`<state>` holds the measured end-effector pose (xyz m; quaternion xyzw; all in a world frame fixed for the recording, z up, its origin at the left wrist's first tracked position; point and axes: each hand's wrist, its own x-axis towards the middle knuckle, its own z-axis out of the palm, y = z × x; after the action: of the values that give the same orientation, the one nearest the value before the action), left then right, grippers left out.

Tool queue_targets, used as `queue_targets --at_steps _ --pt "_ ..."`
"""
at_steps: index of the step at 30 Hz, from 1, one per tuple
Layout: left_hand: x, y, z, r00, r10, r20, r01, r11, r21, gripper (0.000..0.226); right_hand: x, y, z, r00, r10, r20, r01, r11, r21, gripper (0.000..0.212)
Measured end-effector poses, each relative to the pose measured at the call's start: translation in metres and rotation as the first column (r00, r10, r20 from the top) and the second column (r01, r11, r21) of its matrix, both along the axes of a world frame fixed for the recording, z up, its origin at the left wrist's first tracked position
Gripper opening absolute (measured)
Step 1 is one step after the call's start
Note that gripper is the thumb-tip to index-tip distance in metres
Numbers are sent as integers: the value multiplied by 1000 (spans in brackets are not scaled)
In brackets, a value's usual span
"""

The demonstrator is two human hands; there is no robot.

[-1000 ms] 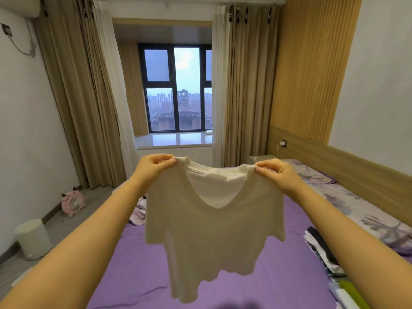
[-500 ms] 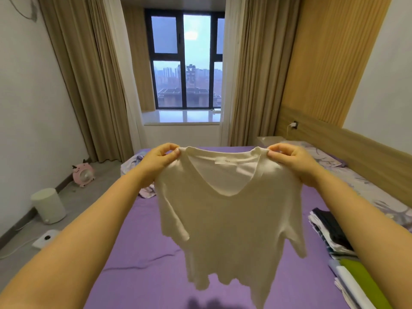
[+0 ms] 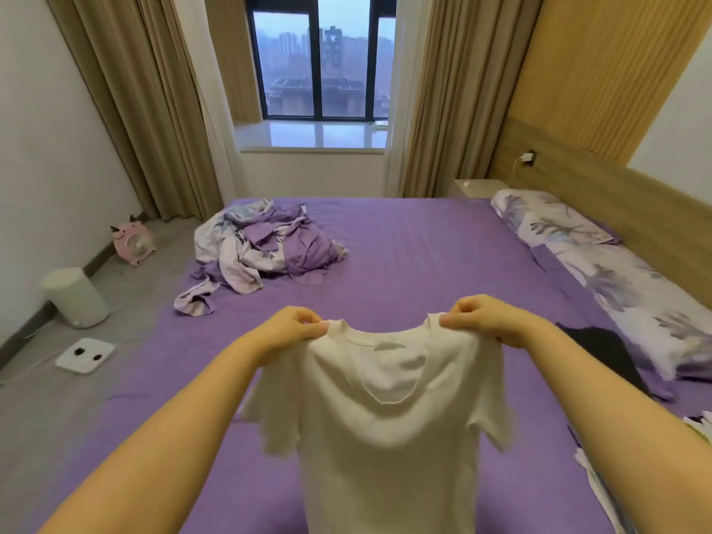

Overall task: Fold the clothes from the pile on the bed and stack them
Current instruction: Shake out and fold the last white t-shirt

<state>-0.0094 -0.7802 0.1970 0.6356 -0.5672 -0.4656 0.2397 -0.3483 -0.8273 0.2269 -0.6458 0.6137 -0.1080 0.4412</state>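
No text, label, brand, number or sign can be read anywhere in the view. A small pale patch is seen inside the collar of the white T-shirt (image 3: 389, 429), where a tag would sit, but no lettering can be made out on it. Two dark round marks are seen on the flat white device (image 3: 85, 355) on the floor at the left, and no figures or words are shown there. A dark shape is seen on a far building through the window (image 3: 321, 57), too blurred to be told as writing.
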Motion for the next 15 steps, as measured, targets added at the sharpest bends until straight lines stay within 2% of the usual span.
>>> queue_targets --at_steps 3,7,15 --pt "-20 -10 -69 990 134 33 -135 990 32 17 -2 -15 -70 994 46 -103 -32 991 129 11" --pt "-35 -24 -145 968 221 117 -234 965 118 18 -11 -32 -159 933 149 -328 -91 978 186 25" --pt "-40 -65 -229 917 280 284 -341 920 194 10 -19 -85 -264 947 110 -301 -99 994 49 29"
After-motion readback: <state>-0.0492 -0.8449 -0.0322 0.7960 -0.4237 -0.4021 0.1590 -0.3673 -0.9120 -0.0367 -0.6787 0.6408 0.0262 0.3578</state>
